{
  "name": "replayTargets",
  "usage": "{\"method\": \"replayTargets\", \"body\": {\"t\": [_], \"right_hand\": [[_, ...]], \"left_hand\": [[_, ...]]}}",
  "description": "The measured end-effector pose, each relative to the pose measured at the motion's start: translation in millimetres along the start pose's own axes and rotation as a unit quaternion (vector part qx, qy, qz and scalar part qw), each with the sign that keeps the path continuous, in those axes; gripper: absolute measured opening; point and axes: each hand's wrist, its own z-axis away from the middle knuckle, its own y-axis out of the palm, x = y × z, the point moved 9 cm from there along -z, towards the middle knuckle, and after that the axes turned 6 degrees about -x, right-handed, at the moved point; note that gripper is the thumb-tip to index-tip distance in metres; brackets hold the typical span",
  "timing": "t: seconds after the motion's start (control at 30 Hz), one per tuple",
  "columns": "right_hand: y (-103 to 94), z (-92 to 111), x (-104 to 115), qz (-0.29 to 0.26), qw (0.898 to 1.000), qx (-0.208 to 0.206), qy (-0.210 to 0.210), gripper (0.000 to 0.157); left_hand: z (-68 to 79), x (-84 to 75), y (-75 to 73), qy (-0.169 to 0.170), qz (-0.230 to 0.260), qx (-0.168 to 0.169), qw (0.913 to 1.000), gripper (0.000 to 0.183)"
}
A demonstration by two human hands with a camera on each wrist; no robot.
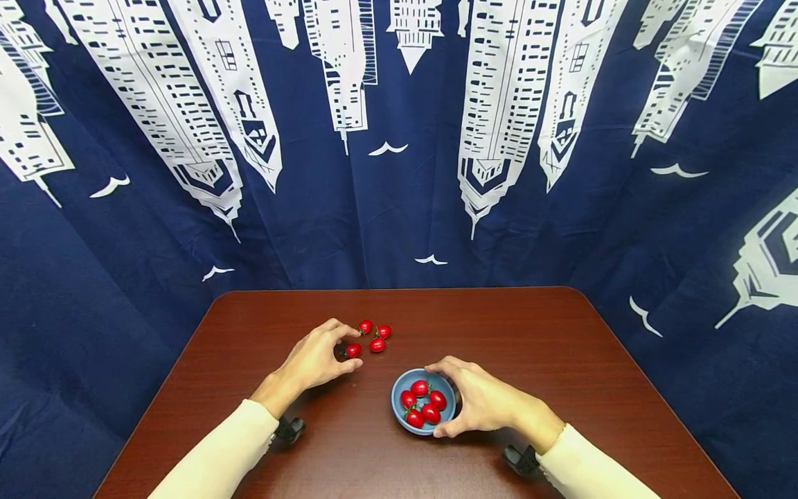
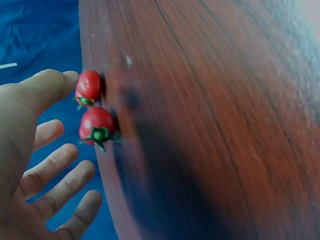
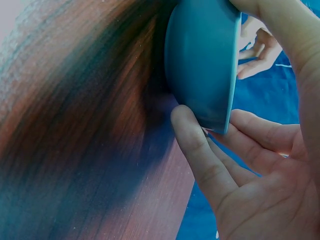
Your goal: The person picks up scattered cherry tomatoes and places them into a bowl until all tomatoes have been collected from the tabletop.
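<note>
My left hand (image 1: 318, 357) reaches over the table with thumb and fingers spread apart around a cherry tomato (image 1: 352, 351). In the left wrist view the fingers (image 2: 65, 185) are loosely bent and hold nothing, and the thumb tip is right by a tomato (image 2: 90, 86). Another tomato (image 2: 97, 125) with a green stem end shows beside it. My right hand (image 1: 483, 398) grips a small blue bowl (image 1: 397, 409) from its right side, thumb at the near rim and fingers at the far rim. Several cherry tomatoes (image 1: 431, 414) lie in the bowl.
Close beyond the left fingertips lie more cherry tomatoes (image 1: 377, 344) on the dark brown table (image 1: 499, 326). A blue curtain (image 1: 399, 208) with white building prints hangs behind the table. Each wrist carries a small black device (image 1: 522, 460).
</note>
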Motion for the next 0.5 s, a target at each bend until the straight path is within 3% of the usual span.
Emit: {"method": "replayTargets", "body": {"t": [0.3, 0.5], "right_hand": [[-0.3, 0, 3, 0.001, 1.0, -0.002, -0.005, 0.094], [-1.2, -1, 3, -0.001, 1.0, -0.006, -0.009, 0.094]], "left_hand": [[-1.2, 13.4, 13.0, -0.021, 0.01, 0.019, 0.9996, 0.049], [-5.0, 14.2, 14.9, -0.016, 0.023, 0.015, 0.9995, 0.047]]}}
